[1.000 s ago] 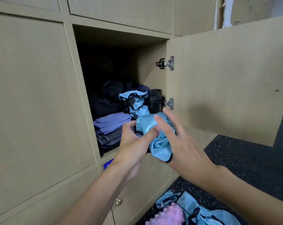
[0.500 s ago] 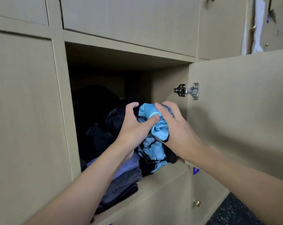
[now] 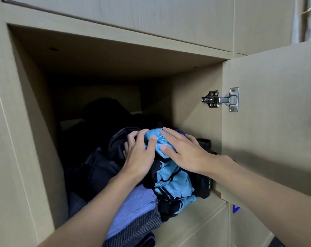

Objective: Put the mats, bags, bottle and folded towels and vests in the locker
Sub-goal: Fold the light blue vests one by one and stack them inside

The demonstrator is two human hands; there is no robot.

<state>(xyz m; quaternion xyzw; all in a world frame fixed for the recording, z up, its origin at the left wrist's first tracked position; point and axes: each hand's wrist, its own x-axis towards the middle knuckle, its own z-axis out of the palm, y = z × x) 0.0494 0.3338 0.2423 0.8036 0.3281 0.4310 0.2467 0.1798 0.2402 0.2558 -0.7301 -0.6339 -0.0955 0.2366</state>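
Both my hands are inside the open locker (image 3: 192,107). A bunched light-blue vest (image 3: 155,139) lies on top of the pile. My left hand (image 3: 139,155) presses its left side with fingers spread, and my right hand (image 3: 183,152) lies flat over its right side. Under it sits another light-blue vest with black trim (image 3: 172,186). Folded towels, lilac over grey stripes (image 3: 133,213), are stacked at the front left. Dark bags (image 3: 101,157) fill the back. A black bottle (image 3: 203,184) stands at the right wall, partly hidden by my right wrist.
The locker door (image 3: 276,122) stands open to the right on a metal hinge (image 3: 220,99). Closed lockers surround the opening above, left and below. The upper half of the compartment holds nothing.
My hands have carried the bunched blue vest from the locker's front edge onto the top of the pile inside. Their grip has loosened into flat, pressing fingers. The camera has moved closer.
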